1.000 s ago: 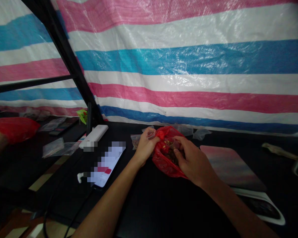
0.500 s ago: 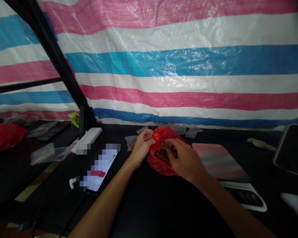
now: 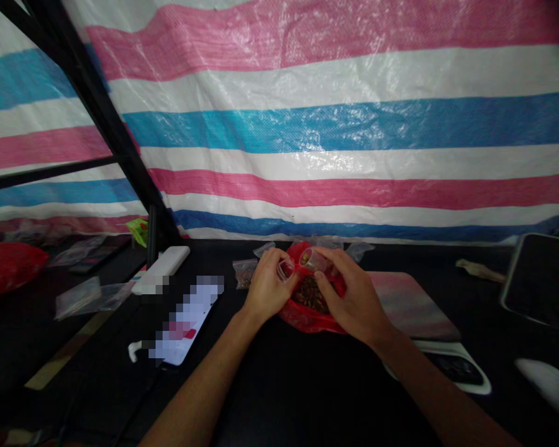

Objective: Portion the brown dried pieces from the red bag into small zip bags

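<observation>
My left hand (image 3: 269,282) is closed on a small clear plastic bag (image 3: 285,269), whose rounded mouth faces my other hand. In my right hand (image 3: 349,288) is a small clear plastic cup (image 3: 311,259), tipped toward that bag with a few brownish pieces inside. Below both hands, an open red plastic bag (image 3: 302,318) lies on the black table, holding many small brown pieces (image 3: 311,295) too small to name. My fingers cover part of the cup and the clear bag.
Left of my hands are a filled zip bag (image 3: 245,273), a lit phone (image 3: 190,323), a white power strip (image 3: 163,270) and an earbud (image 3: 133,351). To the right lie a pinkish flat case (image 3: 414,304), another phone (image 3: 461,366), a tablet (image 3: 543,282) and a white mouse (image 3: 547,385).
My right hand has come up out of the brown pieces with the cup and now tilts it by the clear bag. My left hand has let go of the red bag's edge.
</observation>
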A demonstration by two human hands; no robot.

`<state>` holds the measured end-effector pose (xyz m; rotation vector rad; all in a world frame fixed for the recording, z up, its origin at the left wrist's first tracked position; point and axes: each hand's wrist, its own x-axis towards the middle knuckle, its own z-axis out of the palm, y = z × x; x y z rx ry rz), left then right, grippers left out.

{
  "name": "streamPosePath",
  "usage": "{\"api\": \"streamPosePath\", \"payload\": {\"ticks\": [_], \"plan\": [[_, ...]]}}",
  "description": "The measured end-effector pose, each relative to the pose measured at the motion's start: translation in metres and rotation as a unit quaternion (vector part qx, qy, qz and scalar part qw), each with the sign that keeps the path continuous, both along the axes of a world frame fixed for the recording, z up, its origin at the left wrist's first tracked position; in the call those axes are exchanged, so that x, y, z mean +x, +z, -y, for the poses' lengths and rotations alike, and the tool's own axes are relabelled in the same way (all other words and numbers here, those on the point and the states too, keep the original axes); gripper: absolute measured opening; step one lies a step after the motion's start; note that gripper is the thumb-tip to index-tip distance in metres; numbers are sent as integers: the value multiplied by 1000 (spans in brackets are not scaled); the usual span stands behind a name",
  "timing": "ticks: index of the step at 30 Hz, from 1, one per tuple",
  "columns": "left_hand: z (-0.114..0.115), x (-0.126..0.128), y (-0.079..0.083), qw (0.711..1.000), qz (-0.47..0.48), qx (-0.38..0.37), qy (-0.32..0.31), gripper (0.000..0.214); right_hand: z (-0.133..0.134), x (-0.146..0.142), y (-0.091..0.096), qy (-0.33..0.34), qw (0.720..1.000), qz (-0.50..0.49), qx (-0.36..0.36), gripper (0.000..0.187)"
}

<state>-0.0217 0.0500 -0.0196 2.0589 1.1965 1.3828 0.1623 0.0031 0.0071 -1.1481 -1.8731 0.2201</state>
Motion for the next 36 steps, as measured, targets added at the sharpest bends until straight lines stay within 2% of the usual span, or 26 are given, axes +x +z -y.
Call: {"api": "streamPosePath", "payload": {"ticks": [4,7,10,17,22,25,28,30,32,36], "plan": [[4,4,-2,999,-29,-9,-11,16,1,-5,-4,34,999,17,11,43],[7,5,-2,998,-51,-12,-28,15,1,-5,-6,47,998,-1,36,37],[8,4,-2,998,-58,-9,-33,16,2,-3,-5,65,996,28,57,36],[6,6,-6,999,-23,-9,-34,15,0,-6,-8,36,991,80,98,39],[6,2,-2,999,-33,-4,8,29,2,-4,1,-29,994,16,105,25],[4,-8,6,994,-78,-55,51,41,3,3,9,-2,998,10,63,16],[2,-19,14,977,-142,-120,103,44,2,9,13,77,992,95,-29,15],[1,-24,17,966,-168,-160,117,48,2,11,11,97,980,156,-72,16],[1,-28,18,961,-159,-207,85,51,1,11,8,104,971,191,-97,18],[0,-33,19,946,-82,-310,-54,53,3,11,3,105,965,197,-137,25]]}}
